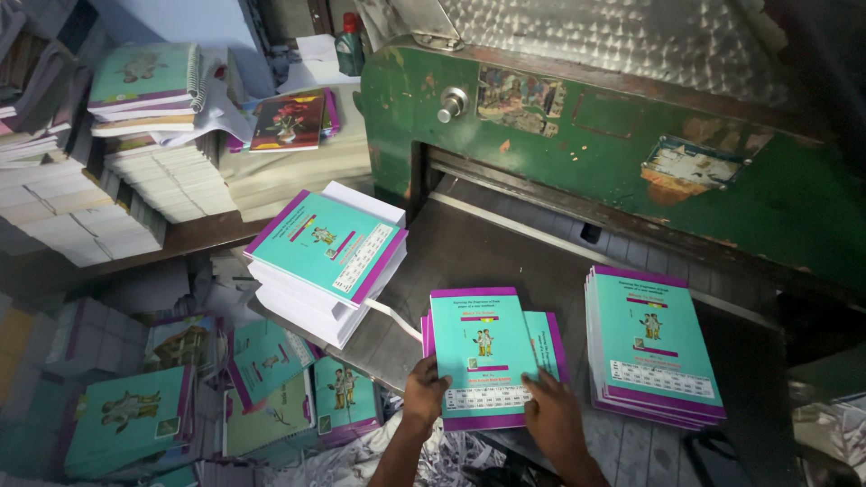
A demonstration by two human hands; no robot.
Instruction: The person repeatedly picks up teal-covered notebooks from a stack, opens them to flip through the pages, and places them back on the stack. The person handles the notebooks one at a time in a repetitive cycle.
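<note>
I keep my left hand (424, 393) and right hand (552, 413), each grip pressed flat and unclenched on the near edge of the teal booklet stack (483, 356) at six o'clock on the cutter's steel surface (487, 248), squaring its edges evenly, clear of the neighbouring stack (654, 347) at three o'clock.

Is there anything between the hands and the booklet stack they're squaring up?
Nothing visible. The left hand and right hand already rest on the near edge of the teal booklets on the cutter table. The other stacks sit apart, to either side.
</note>
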